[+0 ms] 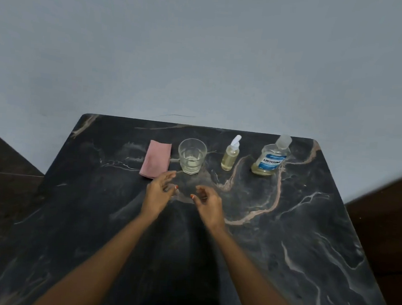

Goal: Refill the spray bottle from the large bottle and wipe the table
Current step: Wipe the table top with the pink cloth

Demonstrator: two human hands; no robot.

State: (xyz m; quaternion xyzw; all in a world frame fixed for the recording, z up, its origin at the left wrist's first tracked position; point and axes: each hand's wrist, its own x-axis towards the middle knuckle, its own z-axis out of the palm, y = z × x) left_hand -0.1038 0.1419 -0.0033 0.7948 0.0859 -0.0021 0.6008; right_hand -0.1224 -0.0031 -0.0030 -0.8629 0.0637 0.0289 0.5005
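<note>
A small spray bottle (230,156) with a white nozzle and pale yellow liquid stands upright near the table's far edge. To its right stands the large bottle (270,159), clear with a blue label, a clear cap and yellowish liquid low inside. A folded pink cloth (156,159) lies flat at the left. Both my hands hover over the dark marble table (309,234), in front of the glass. My left hand (160,192) and my right hand (206,202) face each other with loosely curled fingers, and neither holds anything.
A clear drinking glass (192,155) with a little pale liquid stands between the cloth and the spray bottle. A grey wall rises just behind the table. Dark wooden floor shows on both sides of the table.
</note>
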